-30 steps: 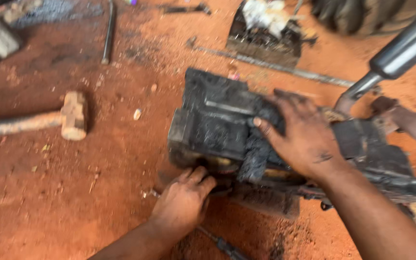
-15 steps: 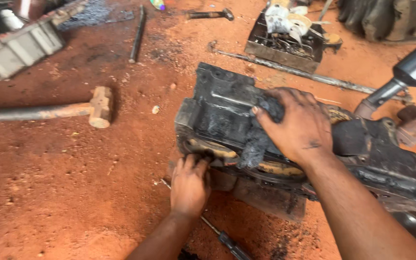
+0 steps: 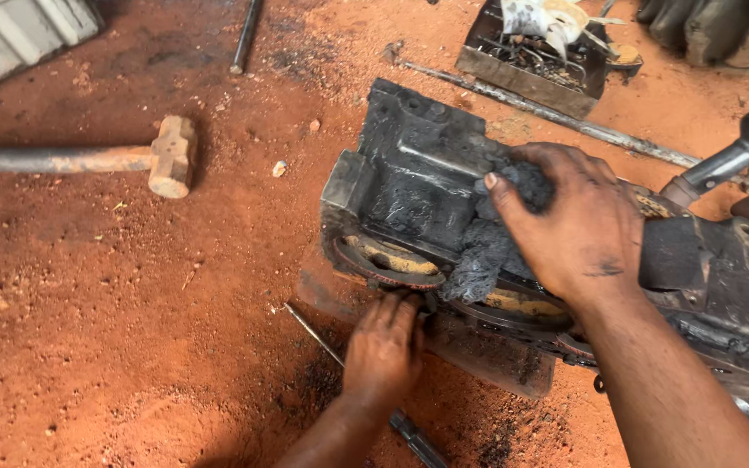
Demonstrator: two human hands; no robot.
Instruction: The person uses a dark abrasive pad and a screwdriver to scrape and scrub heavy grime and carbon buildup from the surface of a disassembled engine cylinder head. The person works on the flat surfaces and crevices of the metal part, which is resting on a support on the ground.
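Outdoors, red dirt ground (image 3: 88, 347) is seen, stained dark with grease, and on it a black metal housing (image 3: 418, 173) is lain at centre right. A dark rag (image 3: 496, 247) is pressed onto the housing under the spread right hand (image 3: 574, 225), while the left hand (image 3: 383, 347) is curled against the housing's lower edge, nothing visibly grasped. A hammer (image 3: 171, 156) is left well apart to the left, a rod (image 3: 556, 117) and a parts tray (image 3: 530, 61) behind, a screwdriver (image 3: 409, 433) near the left wrist.
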